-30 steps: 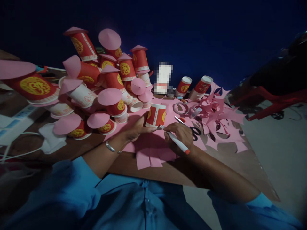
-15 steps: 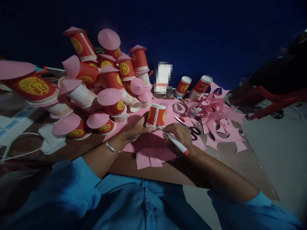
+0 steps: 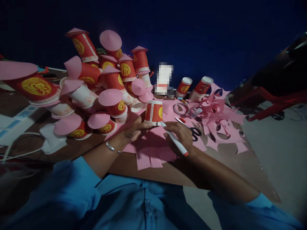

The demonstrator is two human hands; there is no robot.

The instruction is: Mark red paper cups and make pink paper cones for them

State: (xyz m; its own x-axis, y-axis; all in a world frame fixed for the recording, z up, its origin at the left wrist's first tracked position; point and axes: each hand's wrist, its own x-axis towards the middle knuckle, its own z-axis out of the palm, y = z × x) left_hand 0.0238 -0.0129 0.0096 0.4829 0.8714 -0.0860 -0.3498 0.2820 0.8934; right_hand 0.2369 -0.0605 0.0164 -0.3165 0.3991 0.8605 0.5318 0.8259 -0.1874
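Note:
My left hand [image 3: 134, 129] grips the lower rim of an upturned red and white paper cup [image 3: 153, 111] and holds it a little above the pink paper sheets [image 3: 153, 150] on the table. My right hand [image 3: 182, 135] is closed round a white pen with a red cap [image 3: 175, 140], its tip close to the cup's rim. Black-handled scissors [image 3: 192, 129] lie just beyond my right hand.
A big heap of red cups with pink paper cone tops [image 3: 105, 83] fills the left. Two cups [image 3: 192, 87] lie at the back, a tape roll [image 3: 180, 108] near them. Pink paper offcuts [image 3: 220, 118] cover the right. A red chair [image 3: 275, 99] stands beyond the table edge.
My left hand has lifted the cup off the pink paper and shifted it slightly back. The pen tip has followed the cup's rim.

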